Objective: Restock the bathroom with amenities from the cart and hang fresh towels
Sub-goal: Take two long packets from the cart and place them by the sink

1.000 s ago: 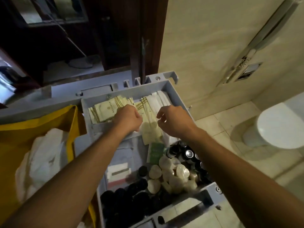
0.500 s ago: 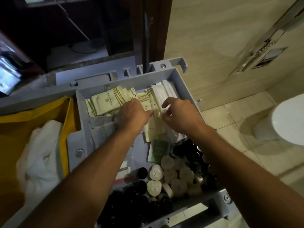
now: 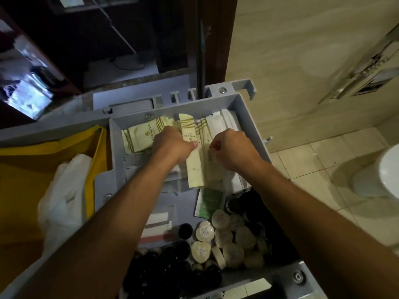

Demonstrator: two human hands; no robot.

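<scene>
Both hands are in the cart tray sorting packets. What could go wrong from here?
1. The left hand pinches one long cream packet that lies against the other packets; lifting it may drag neighbours out of the tray.
2. The right hand is curled over the white sachets; what its grip holds is hidden, so it might take several or none.
3. The forearms cross above the round soaps; pulling back low could knock them.

Both hands work in the grey cart tray (image 3: pixel 248 117). The left hand (image 3: pixel 172 145) grips a long pale sachet (image 3: pixel 193 156); the right hand (image 3: pixel 232 147) pinches another sachet beside it. Round soaps (image 3: pixel 220 236) lie nearer the person.
</scene>
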